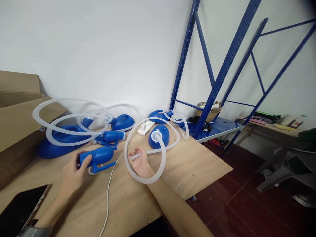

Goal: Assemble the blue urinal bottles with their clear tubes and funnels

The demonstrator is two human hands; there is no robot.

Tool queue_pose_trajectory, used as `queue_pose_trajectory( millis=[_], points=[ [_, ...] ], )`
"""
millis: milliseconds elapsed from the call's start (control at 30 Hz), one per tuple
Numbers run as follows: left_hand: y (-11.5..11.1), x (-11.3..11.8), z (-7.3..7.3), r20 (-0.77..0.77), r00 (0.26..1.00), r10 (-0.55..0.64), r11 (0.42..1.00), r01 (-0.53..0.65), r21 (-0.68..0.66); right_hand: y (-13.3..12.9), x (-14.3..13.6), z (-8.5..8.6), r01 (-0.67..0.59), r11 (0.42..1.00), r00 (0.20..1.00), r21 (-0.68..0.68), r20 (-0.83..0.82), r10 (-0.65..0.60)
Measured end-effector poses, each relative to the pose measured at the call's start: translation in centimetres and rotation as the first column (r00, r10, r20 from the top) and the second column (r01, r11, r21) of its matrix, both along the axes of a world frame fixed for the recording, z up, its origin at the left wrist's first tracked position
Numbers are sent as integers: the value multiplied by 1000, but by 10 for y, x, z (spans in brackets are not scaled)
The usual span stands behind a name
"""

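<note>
My left hand [74, 169] is closed around the wide end of a blue plastic urinal head [101, 155], its hinged lid hanging below. Over the table's middle, my right hand [143, 164] is turned palm up, with its fingers curled on the end of a clear hose [163, 159]. This hose loops around the right hand and runs to the white cap of a blue urinal bottle [166, 138] standing just beyond. Another blue urinal head [108, 136] lies behind the one in my left hand.
More blue bottles [122, 121] with coiled hoses stand along the wall. A white power strip [145, 127] sits among them, and a white cable [108, 191] crosses the wooden table [192, 161]. A cardboard box [22, 121] and a black tablet [22, 207] are left; blue shelving [227, 49] rises right.
</note>
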State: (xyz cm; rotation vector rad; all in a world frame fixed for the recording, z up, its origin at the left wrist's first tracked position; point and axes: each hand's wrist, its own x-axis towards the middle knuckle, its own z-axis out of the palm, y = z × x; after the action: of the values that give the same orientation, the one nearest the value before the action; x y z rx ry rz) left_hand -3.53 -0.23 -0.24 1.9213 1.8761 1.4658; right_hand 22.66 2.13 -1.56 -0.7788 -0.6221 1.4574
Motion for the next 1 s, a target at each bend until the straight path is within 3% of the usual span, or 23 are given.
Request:
queue_pose_trajectory(
  millis=[100, 200, 300, 400, 433, 500, 533, 600, 667, 733, 800, 867, 933, 1000],
  points=[
    [-2, 11, 2, 43, 998, -45, 999, 46, -17, -9, 2, 0, -69, 996, 989, -64, 128, 76],
    [1, 14, -1, 65, 993, -100, 994, 103, -43, -19, 23, 4, -148, 986, 937, -76, 310, 165],
    [3, 14, -6, -155, 984, -86, 996, 83, -25, -32, 59, 12, -312, 942, 813, -125, 478, 333],
    [2, 14, -12, -356, 934, -23, 1000, 18, -16, -51, 105, 23, -423, 896, 686, -134, 599, 413],
    [3, 14, -13, -382, 924, -11, 1000, 5, -19, -57, 122, 26, -480, 870, 565, -112, 719, 405],
    [3, 13, -16, -389, 921, -1, 1000, 1, -1, -65, 154, 34, -473, 878, 409, -68, 866, 287],
    [4, 13, -17, -381, 924, 4, 1000, 7, 29, -65, 168, 38, -409, 913, 375, -7, 910, 175],
    [4, 15, -17, -368, 930, -5, 990, 56, 127, -57, 190, 46, -159, 959, 289, 234, 940, -182],
    [3, 22, -14, -388, 920, -50, 958, 154, 242, -40, 204, 52, -73, 873, 115, 482, 874, -473],
    [4, 36, -10, -431, 896, -106, 920, 253, 300, -16, 210, 56, -211, 792, 26, 573, 813, -581],
    [7, 61, -3, -481, 863, -157, 896, 329, 299, 9, 209, 56, -373, 738, 14, 562, 799, -601],
    [13, 94, 7, -566, 800, -199, 862, 417, 287, 32, 202, 51, -462, 695, 74, 551, 805, -589],
    [24, 132, 19, -664, 719, -204, 827, 489, 276, 48, 191, 41, -440, 679, 181, 587, 799, -574],
    [40, 169, 30, -732, 651, -198, 801, 539, 262, 57, 179, 28, -329, 694, 272, 641, 768, -580]
  ],
)
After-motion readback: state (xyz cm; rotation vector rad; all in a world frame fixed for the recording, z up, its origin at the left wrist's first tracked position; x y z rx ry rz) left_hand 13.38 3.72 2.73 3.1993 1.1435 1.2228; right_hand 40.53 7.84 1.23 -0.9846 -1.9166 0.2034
